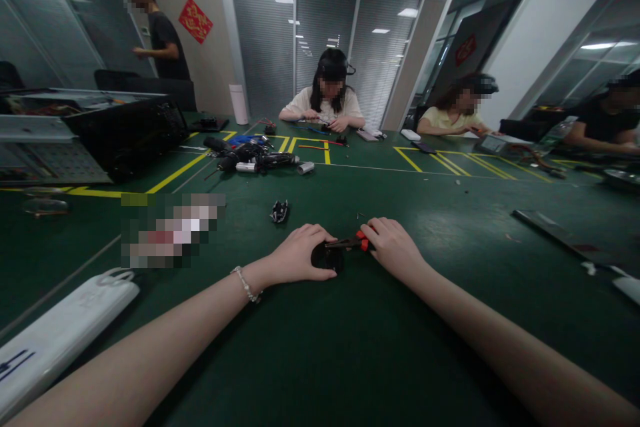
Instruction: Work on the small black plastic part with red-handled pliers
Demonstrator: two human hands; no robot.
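My left hand point(299, 255) is curled over a small round black part point(327, 259) on the green table point(350, 347), holding it down. My right hand point(395, 247) grips a pair of pliers with red handles point(356, 241), whose dark jaws point left and meet the black part. A thin bracelet point(246, 284) sits on my left wrist. A small black and silver piece point(279, 211) lies loose just beyond my left hand.
A pile of black tools and cylinders point(250, 157) lies further back, beside an open computer case point(90, 137) at the left. A white device point(55, 337) is at the near left. Three seated people work across the table; one stands at the back left. A dark flat panel point(565, 233) lies right.
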